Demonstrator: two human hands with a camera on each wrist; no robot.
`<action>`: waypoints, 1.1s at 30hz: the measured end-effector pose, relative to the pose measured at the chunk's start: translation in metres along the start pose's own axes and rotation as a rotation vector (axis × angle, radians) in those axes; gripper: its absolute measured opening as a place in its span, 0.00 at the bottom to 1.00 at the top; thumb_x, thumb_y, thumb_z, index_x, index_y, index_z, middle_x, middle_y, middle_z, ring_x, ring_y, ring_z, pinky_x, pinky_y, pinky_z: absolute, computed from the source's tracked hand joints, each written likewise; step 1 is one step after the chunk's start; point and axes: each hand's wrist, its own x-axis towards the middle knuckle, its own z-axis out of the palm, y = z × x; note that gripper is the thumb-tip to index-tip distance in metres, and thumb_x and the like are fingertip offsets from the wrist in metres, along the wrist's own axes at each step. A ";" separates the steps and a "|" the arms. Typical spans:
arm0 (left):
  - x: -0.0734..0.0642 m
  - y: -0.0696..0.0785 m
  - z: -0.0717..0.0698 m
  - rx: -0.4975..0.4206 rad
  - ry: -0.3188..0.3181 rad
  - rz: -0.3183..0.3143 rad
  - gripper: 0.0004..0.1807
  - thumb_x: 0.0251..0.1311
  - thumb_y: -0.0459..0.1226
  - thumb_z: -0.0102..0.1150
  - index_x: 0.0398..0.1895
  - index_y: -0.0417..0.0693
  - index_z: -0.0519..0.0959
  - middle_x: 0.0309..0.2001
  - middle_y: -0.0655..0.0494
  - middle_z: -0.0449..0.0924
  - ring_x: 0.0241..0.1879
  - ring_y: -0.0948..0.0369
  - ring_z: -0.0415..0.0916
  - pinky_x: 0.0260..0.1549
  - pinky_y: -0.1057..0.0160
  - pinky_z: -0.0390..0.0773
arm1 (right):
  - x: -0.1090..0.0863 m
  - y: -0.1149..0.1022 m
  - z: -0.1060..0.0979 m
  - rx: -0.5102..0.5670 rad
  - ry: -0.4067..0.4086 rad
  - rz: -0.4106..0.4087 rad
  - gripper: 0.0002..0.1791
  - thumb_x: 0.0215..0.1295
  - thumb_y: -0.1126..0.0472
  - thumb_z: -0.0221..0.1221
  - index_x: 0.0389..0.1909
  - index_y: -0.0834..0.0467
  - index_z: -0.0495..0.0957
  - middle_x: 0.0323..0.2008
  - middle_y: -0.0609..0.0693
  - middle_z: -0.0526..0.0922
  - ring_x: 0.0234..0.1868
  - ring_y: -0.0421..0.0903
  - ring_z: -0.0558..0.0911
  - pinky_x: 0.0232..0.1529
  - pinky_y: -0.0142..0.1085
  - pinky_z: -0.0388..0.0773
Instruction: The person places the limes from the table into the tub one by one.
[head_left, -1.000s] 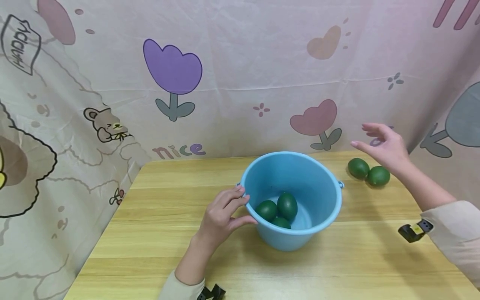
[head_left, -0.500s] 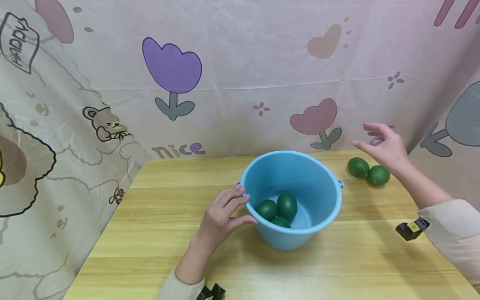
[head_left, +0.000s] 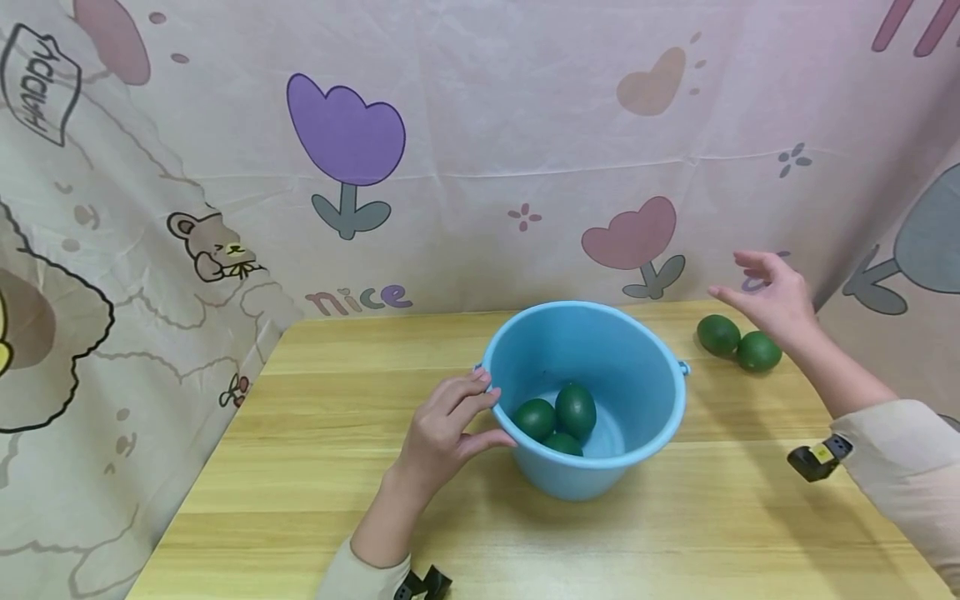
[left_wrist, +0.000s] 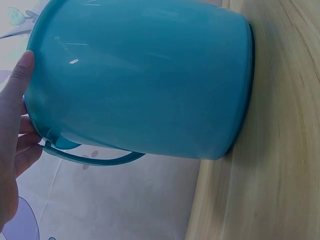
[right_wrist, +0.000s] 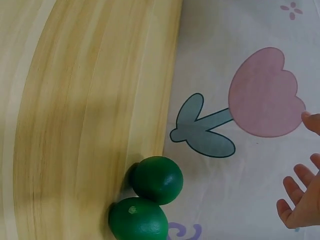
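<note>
A blue bucket [head_left: 585,383] stands upright on the wooden table, with three green limes [head_left: 576,410] visible at its bottom. At its left rim, the left hand [head_left: 442,433] holds on, thumb toward the front and fingertips farther back. In the left wrist view, the thumb lies at the rim of the bucket [left_wrist: 140,75], and other fingers touch near the handle's mount. Two more limes [head_left: 759,352] lie side by side at the table's back right. Above and behind them the right hand [head_left: 780,300] hovers, fingers and thumb apart, holding nothing.
The wooden table [head_left: 322,467] reaches back to a printed cloth [head_left: 465,100] hanging behind it and at both sides. The bucket's handle [left_wrist: 95,161] hangs down along its far side. Small black devices [head_left: 819,458] are strapped at both wrists.
The right hand shifts very slightly, its fingertips moving a little to the right and down. The left hand, the bucket and the limes keep their places.
</note>
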 end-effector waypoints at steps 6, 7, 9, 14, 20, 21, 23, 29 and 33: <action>0.000 0.000 0.000 0.005 -0.003 0.000 0.30 0.53 0.56 0.58 0.38 0.35 0.83 0.37 0.44 0.83 0.43 0.51 0.82 0.46 0.58 0.82 | 0.000 0.007 0.001 0.000 0.029 0.020 0.40 0.60 0.46 0.62 0.67 0.62 0.61 0.64 0.65 0.66 0.60 0.62 0.65 0.58 0.55 0.66; 0.000 0.000 0.000 0.005 -0.003 0.000 0.30 0.53 0.56 0.58 0.37 0.35 0.83 0.37 0.44 0.83 0.43 0.51 0.82 0.46 0.58 0.82 | 0.000 0.009 0.001 -0.002 0.031 0.021 0.40 0.60 0.46 0.62 0.67 0.61 0.61 0.64 0.65 0.66 0.60 0.61 0.65 0.57 0.53 0.66; 0.000 0.000 0.000 0.004 -0.001 0.003 0.30 0.53 0.56 0.58 0.37 0.35 0.83 0.38 0.44 0.82 0.43 0.51 0.82 0.46 0.58 0.82 | 0.000 0.012 0.000 -0.005 0.035 0.025 0.40 0.60 0.45 0.62 0.67 0.61 0.61 0.64 0.64 0.66 0.59 0.60 0.65 0.56 0.51 0.67; 0.000 0.001 0.000 0.005 -0.004 0.003 0.30 0.53 0.56 0.58 0.37 0.35 0.83 0.38 0.44 0.83 0.43 0.51 0.82 0.46 0.58 0.82 | -0.001 0.018 -0.001 0.013 0.022 0.056 0.41 0.60 0.45 0.61 0.68 0.61 0.58 0.65 0.65 0.64 0.60 0.61 0.64 0.59 0.56 0.66; 0.000 0.002 -0.001 0.012 -0.002 -0.001 0.30 0.54 0.56 0.57 0.38 0.35 0.83 0.38 0.44 0.83 0.43 0.51 0.82 0.46 0.58 0.82 | -0.001 0.027 0.000 0.034 -0.007 0.106 0.44 0.60 0.44 0.62 0.69 0.61 0.56 0.66 0.67 0.61 0.64 0.65 0.62 0.63 0.62 0.61; 0.000 0.002 -0.001 0.013 0.001 0.002 0.30 0.54 0.56 0.57 0.38 0.35 0.83 0.38 0.44 0.83 0.43 0.51 0.82 0.46 0.58 0.82 | -0.001 0.028 0.001 0.034 -0.007 0.108 0.43 0.60 0.44 0.62 0.69 0.61 0.56 0.66 0.67 0.61 0.64 0.65 0.62 0.63 0.63 0.61; -0.001 0.002 -0.001 0.013 0.005 0.006 0.30 0.54 0.56 0.57 0.38 0.35 0.83 0.38 0.44 0.83 0.43 0.51 0.82 0.46 0.58 0.82 | -0.001 0.032 0.002 0.041 0.000 0.107 0.43 0.60 0.45 0.62 0.69 0.61 0.57 0.66 0.67 0.62 0.64 0.65 0.62 0.62 0.63 0.62; -0.001 0.001 0.000 0.006 0.006 0.005 0.29 0.53 0.56 0.58 0.38 0.36 0.83 0.37 0.45 0.83 0.43 0.51 0.82 0.46 0.58 0.82 | -0.003 0.039 0.003 0.058 0.013 0.118 0.42 0.61 0.45 0.61 0.69 0.61 0.56 0.67 0.66 0.59 0.66 0.65 0.60 0.64 0.62 0.60; -0.001 0.001 0.000 0.003 0.010 0.008 0.30 0.53 0.56 0.58 0.38 0.35 0.83 0.37 0.45 0.83 0.43 0.51 0.82 0.46 0.58 0.82 | -0.004 0.043 0.004 0.066 0.005 0.131 0.43 0.61 0.44 0.60 0.70 0.62 0.55 0.68 0.67 0.58 0.66 0.67 0.58 0.65 0.64 0.58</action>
